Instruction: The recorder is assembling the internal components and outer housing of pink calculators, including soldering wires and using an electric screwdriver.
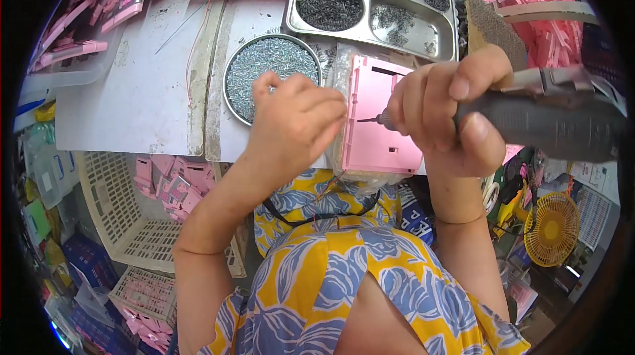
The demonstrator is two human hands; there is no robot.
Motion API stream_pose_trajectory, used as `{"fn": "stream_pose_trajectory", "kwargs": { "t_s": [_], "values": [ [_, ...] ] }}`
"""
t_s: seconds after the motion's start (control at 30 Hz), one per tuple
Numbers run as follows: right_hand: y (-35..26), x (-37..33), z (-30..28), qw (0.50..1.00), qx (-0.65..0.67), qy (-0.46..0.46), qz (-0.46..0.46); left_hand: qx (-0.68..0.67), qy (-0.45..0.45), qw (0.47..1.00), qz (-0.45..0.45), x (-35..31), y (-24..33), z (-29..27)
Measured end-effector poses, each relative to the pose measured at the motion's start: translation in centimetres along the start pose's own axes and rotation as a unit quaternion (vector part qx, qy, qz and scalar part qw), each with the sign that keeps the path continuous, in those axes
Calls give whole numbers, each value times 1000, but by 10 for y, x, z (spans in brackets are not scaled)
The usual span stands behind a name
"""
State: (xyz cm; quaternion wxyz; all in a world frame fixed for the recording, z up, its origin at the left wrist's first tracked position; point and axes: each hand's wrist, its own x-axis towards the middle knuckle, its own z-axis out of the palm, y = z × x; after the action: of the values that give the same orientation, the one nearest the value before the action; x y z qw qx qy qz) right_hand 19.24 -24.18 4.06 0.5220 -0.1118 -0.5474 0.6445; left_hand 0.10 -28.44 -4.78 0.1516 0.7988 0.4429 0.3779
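The left hand (294, 123), at frame centre, has its fingers curled together, tips hidden on the far side; whether they pinch a screw cannot be told. It covers the left edge of a flat pink plastic panel (377, 123) lying just right of centre. The right hand (446, 114) is wrapped tight around a dark, ribbed electric screwdriver (542, 123), its thin bit pointing left over the panel; the tool's rear is cut off at the right rim. Just above the left hand sits a round metal dish of small silvery screws (254, 67); a compartmented steel tray (370, 1) lies at upper centre.
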Motion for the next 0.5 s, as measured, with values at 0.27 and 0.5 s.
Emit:
{"fn": "stream_pose_trajectory", "kwargs": {
  "t_s": [0.27,0.5],
  "values": [
    [-4,-12,14,998,-61,15,15,-106,-22,994,-33,-6,21,1],
    [0,-34,22,995,-80,43,41,-46,-37,998,-6,-14,36,-11]
  ]
}}
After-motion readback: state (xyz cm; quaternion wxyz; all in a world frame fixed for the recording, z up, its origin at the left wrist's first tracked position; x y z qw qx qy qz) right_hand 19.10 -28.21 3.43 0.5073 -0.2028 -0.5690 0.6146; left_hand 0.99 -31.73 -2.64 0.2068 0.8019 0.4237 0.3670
